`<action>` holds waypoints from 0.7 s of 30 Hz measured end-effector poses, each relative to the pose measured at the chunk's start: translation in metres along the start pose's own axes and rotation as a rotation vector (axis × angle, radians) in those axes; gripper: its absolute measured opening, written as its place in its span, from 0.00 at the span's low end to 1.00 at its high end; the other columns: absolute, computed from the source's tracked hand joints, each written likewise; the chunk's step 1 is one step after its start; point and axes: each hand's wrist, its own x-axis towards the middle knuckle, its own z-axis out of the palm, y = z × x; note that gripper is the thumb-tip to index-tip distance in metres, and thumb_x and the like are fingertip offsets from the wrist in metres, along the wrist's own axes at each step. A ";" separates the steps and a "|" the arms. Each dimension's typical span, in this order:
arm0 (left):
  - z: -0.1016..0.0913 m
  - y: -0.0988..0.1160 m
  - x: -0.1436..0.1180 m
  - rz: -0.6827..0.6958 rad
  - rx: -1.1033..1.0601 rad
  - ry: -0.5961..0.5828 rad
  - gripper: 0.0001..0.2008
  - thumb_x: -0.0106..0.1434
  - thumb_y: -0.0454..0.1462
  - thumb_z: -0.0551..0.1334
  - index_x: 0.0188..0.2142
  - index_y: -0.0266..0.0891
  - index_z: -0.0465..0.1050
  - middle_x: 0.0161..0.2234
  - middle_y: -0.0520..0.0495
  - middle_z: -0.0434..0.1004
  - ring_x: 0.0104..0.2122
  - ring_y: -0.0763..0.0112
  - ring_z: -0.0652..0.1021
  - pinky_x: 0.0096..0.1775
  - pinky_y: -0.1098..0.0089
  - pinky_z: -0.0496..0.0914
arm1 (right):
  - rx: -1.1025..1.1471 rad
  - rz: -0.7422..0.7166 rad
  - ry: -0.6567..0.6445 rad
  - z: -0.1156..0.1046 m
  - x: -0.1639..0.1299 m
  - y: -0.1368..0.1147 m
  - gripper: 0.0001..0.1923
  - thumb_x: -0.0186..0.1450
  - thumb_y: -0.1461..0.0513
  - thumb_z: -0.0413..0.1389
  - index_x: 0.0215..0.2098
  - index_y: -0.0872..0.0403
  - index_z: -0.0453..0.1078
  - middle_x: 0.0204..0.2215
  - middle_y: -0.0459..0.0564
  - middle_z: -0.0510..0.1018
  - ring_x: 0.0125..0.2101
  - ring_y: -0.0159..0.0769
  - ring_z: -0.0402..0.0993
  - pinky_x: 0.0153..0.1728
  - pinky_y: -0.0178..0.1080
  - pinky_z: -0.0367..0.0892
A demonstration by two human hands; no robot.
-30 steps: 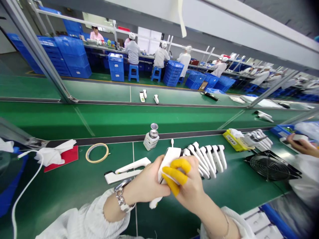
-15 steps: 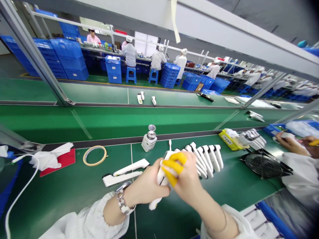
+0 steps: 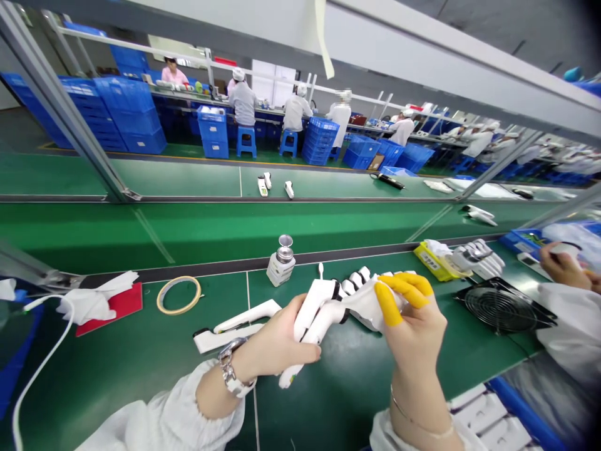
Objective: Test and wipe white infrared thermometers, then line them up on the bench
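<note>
My left hand (image 3: 279, 341), with a watch on the wrist, grips a white handheld device (image 3: 310, 316) over the green bench. My right hand (image 3: 413, 316), wearing yellow finger cots, holds a second white device (image 3: 361, 305) by its head, its end touching the first one. Behind my right hand lies a row of several more white devices (image 3: 357, 279), mostly hidden by the hand.
A white device part (image 3: 237, 322), a tape ring (image 3: 178, 294), a small pump bottle (image 3: 282, 263) and a cloth on a red pad (image 3: 101, 300) lie on the bench. A black fan (image 3: 507, 310) sits right, beside a co-worker's hand (image 3: 563, 266). Green conveyor (image 3: 188, 228) runs behind.
My right hand left the device in my left hand, swung right to the row and took hold of another white device there.
</note>
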 end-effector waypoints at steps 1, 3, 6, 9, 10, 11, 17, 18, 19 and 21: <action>0.000 0.000 0.000 -0.003 -0.011 -0.002 0.35 0.48 0.32 0.63 0.55 0.47 0.54 0.39 0.49 0.72 0.34 0.60 0.76 0.31 0.65 0.70 | 0.002 0.006 0.007 0.001 -0.001 0.000 0.07 0.55 0.65 0.61 0.33 0.50 0.73 0.33 0.48 0.71 0.35 0.39 0.68 0.40 0.46 0.63; 0.000 -0.001 0.000 -0.008 -0.028 -0.003 0.35 0.49 0.32 0.63 0.55 0.48 0.54 0.39 0.48 0.72 0.34 0.59 0.76 0.31 0.64 0.70 | 0.003 0.024 0.014 0.001 -0.002 0.000 0.07 0.55 0.65 0.61 0.33 0.50 0.73 0.34 0.48 0.71 0.35 0.39 0.69 0.40 0.46 0.63; 0.000 0.001 0.000 -0.012 -0.053 -0.006 0.35 0.49 0.31 0.63 0.56 0.48 0.54 0.38 0.48 0.73 0.34 0.59 0.77 0.32 0.63 0.71 | 0.000 0.042 -0.001 0.001 -0.002 0.001 0.07 0.55 0.64 0.61 0.33 0.50 0.72 0.34 0.48 0.71 0.35 0.38 0.69 0.39 0.46 0.63; -0.002 0.004 -0.001 -0.015 -0.097 -0.016 0.35 0.49 0.31 0.63 0.56 0.47 0.53 0.38 0.48 0.73 0.34 0.59 0.77 0.33 0.62 0.71 | -0.012 0.038 0.004 0.000 -0.002 0.002 0.07 0.55 0.64 0.61 0.33 0.51 0.73 0.33 0.48 0.72 0.35 0.38 0.68 0.40 0.46 0.63; -0.002 0.005 -0.002 -0.015 -0.122 -0.023 0.35 0.49 0.31 0.63 0.56 0.47 0.53 0.38 0.48 0.73 0.34 0.59 0.77 0.33 0.62 0.71 | -0.014 0.035 0.016 -0.001 -0.002 0.002 0.07 0.55 0.64 0.61 0.33 0.51 0.73 0.33 0.48 0.72 0.35 0.39 0.68 0.40 0.47 0.63; -0.003 0.007 -0.002 -0.015 -0.152 -0.034 0.35 0.50 0.30 0.63 0.56 0.46 0.52 0.38 0.48 0.73 0.33 0.59 0.78 0.33 0.62 0.71 | -0.016 0.035 0.030 -0.003 -0.003 0.003 0.07 0.55 0.64 0.61 0.33 0.51 0.73 0.33 0.48 0.72 0.35 0.39 0.68 0.41 0.47 0.63; -0.009 0.015 -0.008 0.016 -0.316 -0.066 0.33 0.50 0.28 0.62 0.54 0.43 0.54 0.39 0.47 0.72 0.31 0.65 0.78 0.31 0.68 0.71 | -0.102 0.111 0.066 -0.015 -0.010 0.017 0.08 0.54 0.62 0.62 0.34 0.53 0.73 0.35 0.51 0.73 0.37 0.41 0.69 0.41 0.48 0.63; -0.010 0.016 -0.008 0.022 -0.320 -0.058 0.32 0.50 0.28 0.62 0.54 0.43 0.54 0.40 0.47 0.72 0.31 0.66 0.78 0.31 0.68 0.71 | -0.122 0.122 0.060 -0.017 -0.012 0.019 0.08 0.54 0.62 0.62 0.34 0.53 0.73 0.35 0.51 0.73 0.37 0.41 0.69 0.41 0.48 0.63; -0.010 0.016 -0.009 0.027 -0.315 -0.049 0.33 0.50 0.28 0.62 0.55 0.43 0.54 0.40 0.47 0.73 0.31 0.66 0.78 0.31 0.68 0.71 | -0.128 0.130 0.052 -0.019 -0.013 0.021 0.08 0.55 0.61 0.61 0.34 0.53 0.73 0.35 0.51 0.73 0.37 0.41 0.69 0.41 0.48 0.63; -0.011 0.017 -0.010 0.042 -0.285 -0.031 0.33 0.51 0.28 0.62 0.55 0.44 0.54 0.40 0.47 0.73 0.32 0.65 0.78 0.31 0.68 0.71 | -0.093 0.138 0.034 -0.020 -0.015 0.020 0.07 0.55 0.62 0.61 0.33 0.52 0.73 0.34 0.50 0.73 0.37 0.42 0.69 0.41 0.47 0.63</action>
